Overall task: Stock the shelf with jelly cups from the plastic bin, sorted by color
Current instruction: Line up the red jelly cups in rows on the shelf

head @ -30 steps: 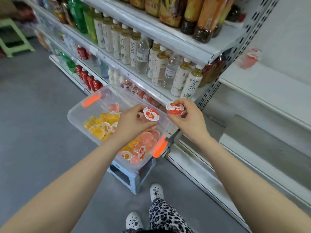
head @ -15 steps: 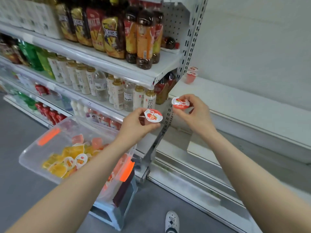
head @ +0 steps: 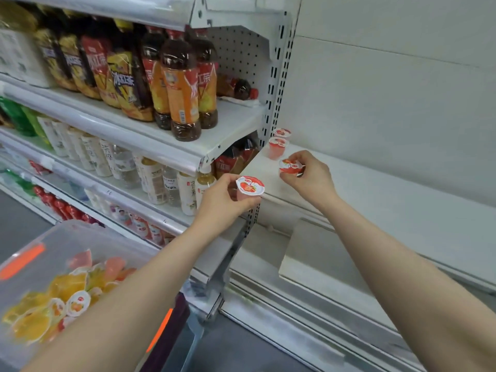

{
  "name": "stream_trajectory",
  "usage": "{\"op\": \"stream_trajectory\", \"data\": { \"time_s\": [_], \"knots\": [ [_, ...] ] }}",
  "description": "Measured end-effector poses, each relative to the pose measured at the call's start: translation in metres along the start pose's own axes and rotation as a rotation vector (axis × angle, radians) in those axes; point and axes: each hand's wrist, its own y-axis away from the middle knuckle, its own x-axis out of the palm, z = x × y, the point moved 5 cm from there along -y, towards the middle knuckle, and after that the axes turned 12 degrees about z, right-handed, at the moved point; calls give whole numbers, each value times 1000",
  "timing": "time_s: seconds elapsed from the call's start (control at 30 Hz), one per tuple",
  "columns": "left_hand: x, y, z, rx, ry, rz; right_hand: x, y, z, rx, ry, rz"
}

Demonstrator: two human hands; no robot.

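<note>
Pinched a red-lidded jelly cup [head: 250, 186] in the left hand [head: 222, 201], fingers curled round it, lid up, just off the front edge of the shelf [head: 375, 191]. Gripped a second red cup [head: 290, 166] in the right hand [head: 312, 179] over the shelf, near two red cups [head: 277, 147] at its left end, probably to extend that red row. Left orange ones [head: 35, 323] in the plastic bin [head: 61, 234].

R hand [head: 311, 178] w/ jelly cup [head: 290, 166] moved from plastic bin [head: 80, 237] to over white shelf [head: 375, 189]; L hand [head: 225, 202] w/ 2nd jelly cup [head: 250, 186] reached its edge.
</note>
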Motion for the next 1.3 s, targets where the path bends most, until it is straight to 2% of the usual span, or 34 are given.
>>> {"op": "stream_trajectory", "data": {
  "time_s": [0.1,0.23,0.67,0.83,1.03,1.3],
  "knots": [
    [1,-15,4,-21,-7,-24,11,-26,-7,18,43,58],
    [-1,-30,9,-22,-24,-79,23,-49,-13,-49,69,90],
    [8,-62,18,-45,-1,-129,39,-86,-22,-162,133,29],
    [14,-74,16,-49,-25,-166,37,-86,-22,-231,305,-39],
    [23,-93,17,-78,-58,-176,29,-89,-27,-367,430,-26],
    [30,-104,26,-86,-104,-172,19,-86,-33,-414,574,11]
  ]
}}
